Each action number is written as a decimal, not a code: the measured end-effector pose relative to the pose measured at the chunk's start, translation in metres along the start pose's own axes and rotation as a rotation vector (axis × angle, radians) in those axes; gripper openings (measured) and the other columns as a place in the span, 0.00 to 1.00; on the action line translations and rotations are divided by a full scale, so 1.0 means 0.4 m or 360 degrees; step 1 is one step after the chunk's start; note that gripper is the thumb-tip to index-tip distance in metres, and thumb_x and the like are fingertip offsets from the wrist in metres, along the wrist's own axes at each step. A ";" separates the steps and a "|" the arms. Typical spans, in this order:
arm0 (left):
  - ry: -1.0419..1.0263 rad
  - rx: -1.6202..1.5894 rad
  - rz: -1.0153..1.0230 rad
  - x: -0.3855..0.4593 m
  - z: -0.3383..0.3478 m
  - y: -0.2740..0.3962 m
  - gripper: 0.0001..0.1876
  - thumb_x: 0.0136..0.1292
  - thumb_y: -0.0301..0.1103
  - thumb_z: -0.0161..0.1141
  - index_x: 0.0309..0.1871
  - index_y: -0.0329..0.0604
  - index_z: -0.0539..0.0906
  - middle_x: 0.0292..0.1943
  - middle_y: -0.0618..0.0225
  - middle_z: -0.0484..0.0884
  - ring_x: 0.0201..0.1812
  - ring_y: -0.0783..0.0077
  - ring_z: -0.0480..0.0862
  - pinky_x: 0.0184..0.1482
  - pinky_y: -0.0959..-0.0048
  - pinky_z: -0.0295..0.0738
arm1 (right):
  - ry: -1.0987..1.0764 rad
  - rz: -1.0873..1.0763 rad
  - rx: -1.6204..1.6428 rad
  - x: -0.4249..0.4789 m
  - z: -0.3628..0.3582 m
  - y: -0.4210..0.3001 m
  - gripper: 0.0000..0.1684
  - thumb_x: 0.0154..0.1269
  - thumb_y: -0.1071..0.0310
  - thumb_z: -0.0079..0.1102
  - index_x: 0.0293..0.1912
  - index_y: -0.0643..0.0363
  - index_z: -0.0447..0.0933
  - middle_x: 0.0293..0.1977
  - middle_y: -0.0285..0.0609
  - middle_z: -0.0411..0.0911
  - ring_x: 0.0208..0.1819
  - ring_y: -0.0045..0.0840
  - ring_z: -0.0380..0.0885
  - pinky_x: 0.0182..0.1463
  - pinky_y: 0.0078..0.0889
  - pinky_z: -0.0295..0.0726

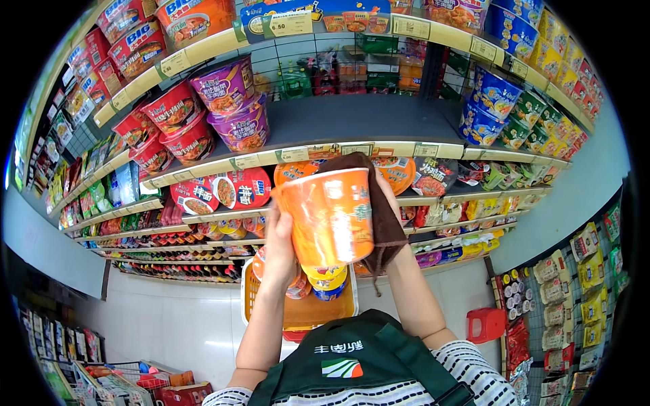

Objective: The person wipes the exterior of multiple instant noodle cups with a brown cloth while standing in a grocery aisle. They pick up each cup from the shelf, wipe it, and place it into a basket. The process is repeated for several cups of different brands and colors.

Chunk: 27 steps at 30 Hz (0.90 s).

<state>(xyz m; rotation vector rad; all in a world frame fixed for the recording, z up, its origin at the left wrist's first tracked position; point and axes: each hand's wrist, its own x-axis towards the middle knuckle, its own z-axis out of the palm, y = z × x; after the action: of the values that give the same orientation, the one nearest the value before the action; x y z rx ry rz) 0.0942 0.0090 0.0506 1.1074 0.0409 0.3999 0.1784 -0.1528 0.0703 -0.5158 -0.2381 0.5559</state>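
Observation:
An orange instant noodle tub (327, 213) is held up between both hands, tilted, in front of the shelves. My left hand (280, 238) grips its left side, the thumb against the wall. Under a dark brown cloth (378, 218), my right hand (388, 195) bears on the tub's right side; its fingers are largely hidden. Below the tub, a yellow plastic basket (299, 312) on the floor holds several noodle tubs, among them yellow and blue ones (329, 285).
A dark shelf board (355, 119) has stacked purple tubs (238, 122) and red tubs (188, 139) at left, blue tubs (485, 109) at right. Price rails edge the shelves. A red plastic stool (486, 325) stands at right, a wire cart (111, 383) at lower left.

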 end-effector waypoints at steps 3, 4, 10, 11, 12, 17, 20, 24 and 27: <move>0.0214 0.0375 0.0214 -0.005 0.014 0.038 0.49 0.58 0.42 0.72 0.74 0.37 0.50 0.63 0.55 0.66 0.62 0.64 0.73 0.62 0.67 0.74 | -0.0044 -0.0646 -0.0723 0.014 0.021 0.035 0.26 0.77 0.57 0.46 0.65 0.64 0.65 0.58 0.42 0.73 0.60 0.23 0.71 0.65 0.26 0.68; 0.0166 0.0515 0.0253 -0.016 0.036 0.038 0.51 0.56 0.40 0.73 0.74 0.37 0.49 0.64 0.54 0.65 0.62 0.64 0.73 0.62 0.67 0.74 | 0.0081 -0.0753 -0.1118 -0.005 0.046 0.043 0.28 0.77 0.56 0.47 0.66 0.66 0.65 0.59 0.45 0.72 0.61 0.28 0.70 0.68 0.30 0.64; 0.0119 0.0304 0.0225 -0.021 0.051 0.042 0.54 0.53 0.34 0.75 0.75 0.40 0.47 0.63 0.52 0.67 0.64 0.62 0.72 0.64 0.64 0.73 | 0.0004 -0.0801 -0.1380 -0.017 0.065 0.039 0.30 0.77 0.54 0.46 0.66 0.67 0.65 0.59 0.45 0.72 0.59 0.26 0.72 0.64 0.27 0.67; 0.0081 0.0180 0.0183 -0.024 0.044 0.039 0.53 0.53 0.35 0.74 0.75 0.40 0.48 0.64 0.52 0.67 0.65 0.62 0.72 0.64 0.64 0.72 | -0.0016 -0.0672 -0.1257 -0.015 0.069 0.026 0.30 0.77 0.53 0.46 0.66 0.67 0.65 0.59 0.45 0.73 0.59 0.25 0.72 0.64 0.27 0.68; 0.0030 0.0049 0.0145 -0.023 0.037 0.036 0.52 0.54 0.35 0.73 0.75 0.40 0.48 0.64 0.53 0.67 0.65 0.61 0.72 0.65 0.63 0.72 | -0.0028 -0.0517 -0.1096 -0.015 0.068 0.008 0.29 0.78 0.51 0.45 0.64 0.66 0.68 0.57 0.43 0.74 0.58 0.21 0.71 0.63 0.25 0.67; -0.0209 -0.0410 -0.0117 -0.031 0.001 0.021 0.49 0.60 0.49 0.68 0.76 0.40 0.50 0.67 0.55 0.66 0.67 0.63 0.70 0.67 0.62 0.70 | -0.0053 0.0068 -0.0057 0.013 0.013 0.019 0.27 0.77 0.47 0.46 0.59 0.58 0.73 0.52 0.40 0.79 0.50 0.23 0.80 0.54 0.28 0.81; -0.0030 -0.0128 -0.0054 0.003 -0.042 0.014 0.40 0.68 0.48 0.61 0.74 0.39 0.54 0.61 0.57 0.70 0.62 0.66 0.75 0.62 0.66 0.73 | 0.0030 0.0061 -0.0144 0.011 0.032 0.026 0.27 0.77 0.47 0.46 0.59 0.58 0.73 0.51 0.40 0.80 0.48 0.22 0.81 0.52 0.27 0.82; 0.0166 0.0383 0.0148 0.002 0.002 0.066 0.42 0.67 0.37 0.64 0.75 0.36 0.49 0.58 0.55 0.72 0.55 0.66 0.79 0.57 0.69 0.77 | -0.0020 -0.0693 -0.1090 0.023 0.058 0.052 0.30 0.77 0.53 0.48 0.66 0.67 0.65 0.62 0.46 0.69 0.62 0.29 0.70 0.68 0.28 0.64; 0.0129 0.0556 0.0227 -0.008 0.023 0.051 0.58 0.51 0.35 0.77 0.75 0.34 0.43 0.62 0.52 0.71 0.58 0.64 0.78 0.59 0.68 0.77 | -0.0148 -0.0864 -0.1397 0.018 0.072 0.060 0.29 0.75 0.56 0.53 0.65 0.67 0.65 0.61 0.46 0.70 0.62 0.27 0.70 0.66 0.29 0.67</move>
<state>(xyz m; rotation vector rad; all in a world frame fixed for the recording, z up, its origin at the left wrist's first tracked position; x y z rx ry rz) 0.0873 0.0078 0.0723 1.4433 0.1068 0.5803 0.1635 -0.1197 0.0826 -1.2251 -0.6972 -0.0902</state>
